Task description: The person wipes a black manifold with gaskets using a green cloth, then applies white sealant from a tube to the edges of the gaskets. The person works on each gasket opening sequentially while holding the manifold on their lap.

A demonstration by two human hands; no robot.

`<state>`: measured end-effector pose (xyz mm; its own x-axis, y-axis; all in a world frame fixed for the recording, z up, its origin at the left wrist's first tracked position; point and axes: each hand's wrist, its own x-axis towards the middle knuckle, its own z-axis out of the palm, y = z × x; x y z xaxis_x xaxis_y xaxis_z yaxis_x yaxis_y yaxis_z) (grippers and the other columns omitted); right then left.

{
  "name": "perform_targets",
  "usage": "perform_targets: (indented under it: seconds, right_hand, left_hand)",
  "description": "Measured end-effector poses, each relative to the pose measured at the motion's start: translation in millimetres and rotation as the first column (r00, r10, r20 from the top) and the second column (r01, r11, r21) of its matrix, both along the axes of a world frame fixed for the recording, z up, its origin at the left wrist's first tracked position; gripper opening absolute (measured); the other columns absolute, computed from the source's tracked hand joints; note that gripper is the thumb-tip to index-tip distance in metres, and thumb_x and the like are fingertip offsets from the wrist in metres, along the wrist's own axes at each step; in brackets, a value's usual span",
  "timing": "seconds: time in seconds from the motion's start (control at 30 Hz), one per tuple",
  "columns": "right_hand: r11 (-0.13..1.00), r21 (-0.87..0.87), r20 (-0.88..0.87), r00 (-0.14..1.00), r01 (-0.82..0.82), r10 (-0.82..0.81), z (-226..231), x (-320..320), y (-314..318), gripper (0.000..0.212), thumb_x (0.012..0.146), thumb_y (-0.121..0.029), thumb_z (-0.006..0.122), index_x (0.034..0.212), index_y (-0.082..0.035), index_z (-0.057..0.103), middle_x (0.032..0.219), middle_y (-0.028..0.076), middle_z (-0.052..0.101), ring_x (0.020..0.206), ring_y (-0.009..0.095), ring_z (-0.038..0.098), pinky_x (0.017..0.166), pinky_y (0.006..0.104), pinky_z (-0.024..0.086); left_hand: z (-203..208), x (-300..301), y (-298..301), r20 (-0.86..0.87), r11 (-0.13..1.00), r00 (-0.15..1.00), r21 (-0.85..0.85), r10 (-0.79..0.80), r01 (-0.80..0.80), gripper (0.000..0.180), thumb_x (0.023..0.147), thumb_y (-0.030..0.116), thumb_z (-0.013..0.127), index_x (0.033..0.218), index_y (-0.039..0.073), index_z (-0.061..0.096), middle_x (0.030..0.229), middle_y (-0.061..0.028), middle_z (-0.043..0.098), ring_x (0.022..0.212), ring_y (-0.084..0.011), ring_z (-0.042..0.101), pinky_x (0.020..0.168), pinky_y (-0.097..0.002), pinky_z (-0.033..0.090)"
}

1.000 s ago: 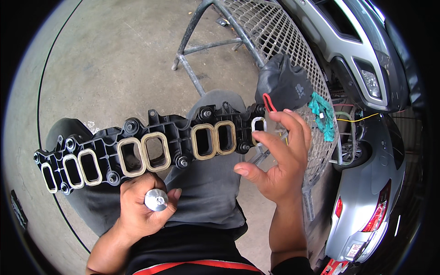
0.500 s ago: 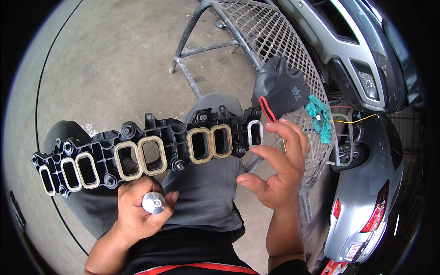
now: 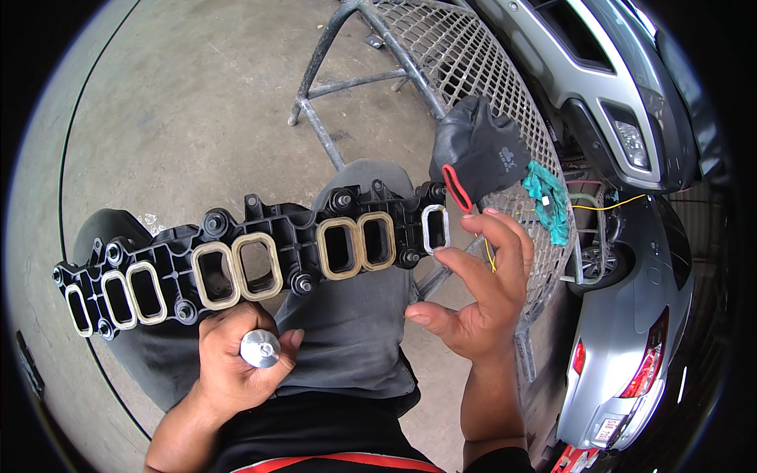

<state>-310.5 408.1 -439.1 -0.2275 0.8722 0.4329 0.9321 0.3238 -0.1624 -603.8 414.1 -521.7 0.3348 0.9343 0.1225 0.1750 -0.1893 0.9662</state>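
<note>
One long black plastic manifold (image 3: 298,248) is shown, pierced by eight rounded-rectangular ports (image 3: 339,246) set in a single row. Seven ports are edged by tan to cream seals (image 3: 359,246), the paler ones being grouped toward the left end; the eighth, at the right end, is edged by one bright white seal (image 3: 426,230). The body is ribbed, and several bolts with round collars (image 3: 301,284) are set along both long edges. The manifold is placed across two legs in grey trousers (image 3: 347,335), its right end slightly raised in view. Two bare hands are seen. By the left hand (image 3: 229,355), one silver metal cylinder (image 3: 259,348) is gripped in a closed fist, its round end turned upward, just beside the lower edge of the manifold. The right hand (image 3: 485,288) is held half open and nothing is grasped, thumb and forefinger being spread well apart; the forefinger is brought close to the white seal, but whether contact is made cannot be told. Beyond, on one grey metal mesh bench (image 3: 441,39), black gloves with a red cuff (image 3: 471,150) and one crumpled teal item (image 3: 544,197) are laid.
</note>
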Motion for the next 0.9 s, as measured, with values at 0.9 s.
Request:
perform_targets:
  seconds: [0.9]
  right_hand:
    - [0.996, 0.075, 0.317, 0.948, -0.038, 0.012, -5, 11, -9, 0.063, 0.084, -0.076, 0.068, 0.105, -0.017, 0.077, 0.131, 0.012, 0.063, 0.133, 0.038, 0.051, 0.109, 0.0554, 0.036]
  left_hand:
    - [1, -1, 0, -0.007, 1.0, 1.0, 0.006, 0.0, 0.0, 0.032, 0.077, 0.002, 0.086, 0.073, 0.006, 0.055, 0.061, -0.0053, 0.057, 0.052, -0.0156, 0.052, 0.05, -0.0296, 0.04]
